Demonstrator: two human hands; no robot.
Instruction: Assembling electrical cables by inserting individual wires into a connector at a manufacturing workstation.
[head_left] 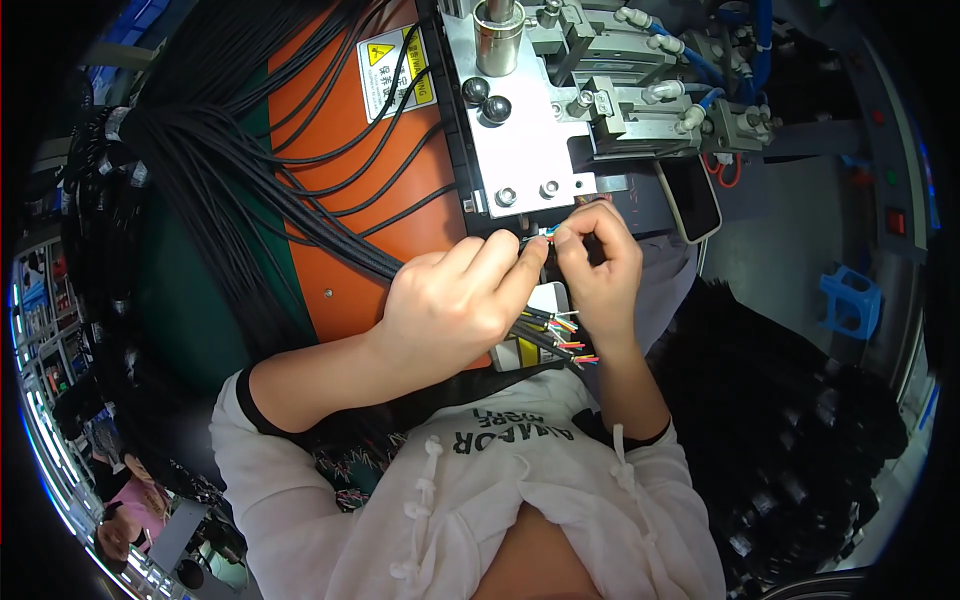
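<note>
My left hand [455,290] and my right hand [602,262] meet at the front edge of a metal fixture [515,150]. Between their fingertips are thin coloured wires [549,232], some blue and red, at a cable's end. Both hands are closed in a pinch; the exact grip of each finger is partly hidden. Below my left hand, several black cables [535,335] stick out with their jackets stripped, showing red, yellow and white cores. Behind that hand the long black cable bundle [330,240] runs off to the upper left.
Metal slides [640,120] with blue air tubes stand at the upper right. A phone [688,200] and red-handled scissors [727,170] lie beside them. An orange panel [420,220] carries a warning label [396,75]. Dark cable piles [770,400] lie at right, near a blue stool [850,302].
</note>
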